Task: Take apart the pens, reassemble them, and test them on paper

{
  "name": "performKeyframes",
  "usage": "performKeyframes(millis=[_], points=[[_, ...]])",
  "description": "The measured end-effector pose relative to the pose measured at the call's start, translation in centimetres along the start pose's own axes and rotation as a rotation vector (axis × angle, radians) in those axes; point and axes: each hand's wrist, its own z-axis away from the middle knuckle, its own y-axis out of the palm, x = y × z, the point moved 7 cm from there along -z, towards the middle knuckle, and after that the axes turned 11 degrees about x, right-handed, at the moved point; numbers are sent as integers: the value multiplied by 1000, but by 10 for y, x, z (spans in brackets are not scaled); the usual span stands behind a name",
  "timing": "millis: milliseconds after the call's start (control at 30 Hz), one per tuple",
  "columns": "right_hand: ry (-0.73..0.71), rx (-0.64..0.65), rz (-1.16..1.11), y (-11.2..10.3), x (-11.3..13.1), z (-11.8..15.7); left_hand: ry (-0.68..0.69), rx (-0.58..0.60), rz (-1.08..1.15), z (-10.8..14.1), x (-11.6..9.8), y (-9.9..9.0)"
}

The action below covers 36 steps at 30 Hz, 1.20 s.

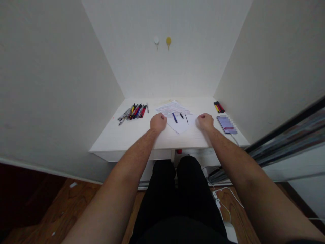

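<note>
My left hand (pixel 158 122) rests on the white desk as a closed fist, at the left edge of a sheet of paper (pixel 179 127). My right hand (pixel 205 121), also curled into a fist, lies just right of the same sheet. Nothing shows in either fist. Between them on the paper are a blue pen barrel (pixel 175 117), a short black pen part (pixel 181 115) and a thin dark refill (pixel 186 118), lying apart from one another. The upper part of the paper is covered in handwriting or print too small to read.
A loose pile of several pens (pixel 137 111) lies on the desk's left. At the right are a few red and yellow pens (pixel 219 107) and a phone (pixel 226 124) with a cable. Walls enclose three sides. Two hooks (pixel 168 41) hang on the back wall. White cables (pixel 217 202) run below.
</note>
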Motion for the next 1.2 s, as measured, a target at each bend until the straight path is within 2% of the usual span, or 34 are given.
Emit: performKeyframes(millis=[133, 300, 400, 500, 567, 667, 867, 1067, 1200], points=[[-23, 74, -117, 12, 21, -38, 32, 52, 92, -32, -16, 5], [-18, 195, -232, 41, 39, -79, 52, 77, 143, -64, -25, 13], [-84, 169, -175, 50, 44, -90, 55, 72, 178, -70, -27, 18], [-171, 69, -50, 49, 46, -89, 103, 42, 173, -66, -32, 22], [-196, 62, 53, 49, 45, -84, 124, 51, 150, -62, -35, 26], [-227, 130, 180, 50, 49, -78, 137, 76, 111, -59, -37, 31], [-191, 335, 387, 59, 55, -73, 115, 133, 47, -58, -37, 35], [-131, 415, 468, 65, 52, -68, 92, 191, 22, -58, -38, 36], [-149, 483, 520, 69, 53, -68, 82, 205, 7, -59, -40, 38]])
